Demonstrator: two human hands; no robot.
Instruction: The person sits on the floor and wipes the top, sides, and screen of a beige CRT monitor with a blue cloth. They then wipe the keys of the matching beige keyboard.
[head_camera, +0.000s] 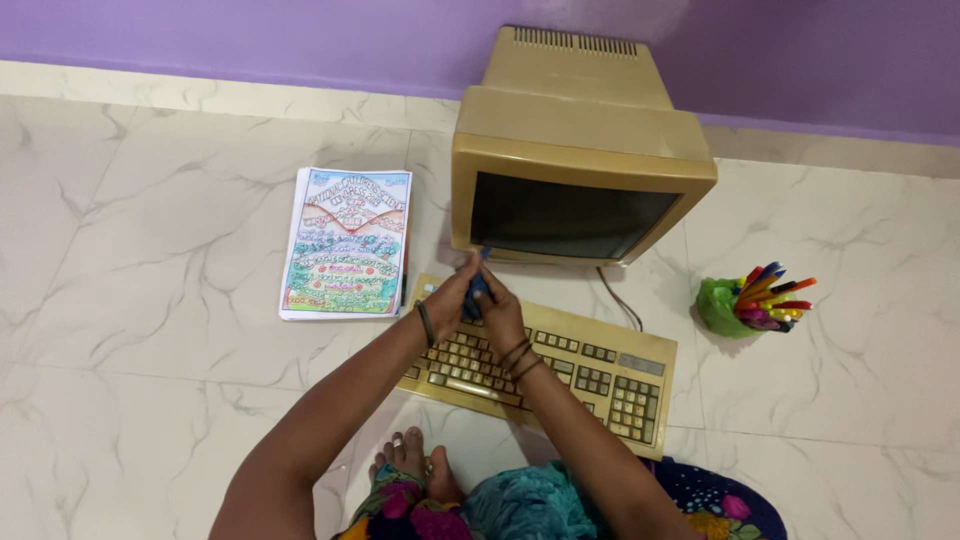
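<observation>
My left hand (452, 297) and my right hand (500, 308) meet over the far edge of a beige keyboard (590, 375), just below the screen of an old beige monitor (572, 180). Between them they hold a small blue object (478, 290), probably a cloth or a pen; its exact kind is unclear. Both hands have their fingers closed on it. Dark bangles circle both wrists. The hands hide part of the keyboard's top rows.
A stack of papers with a colourful drawing on top (346, 243) lies left of the monitor. A green holder full of coloured pens (752, 303) stands at the right. A grey cable (620, 300) runs behind the keyboard. My foot (415, 462) rests on the marble floor.
</observation>
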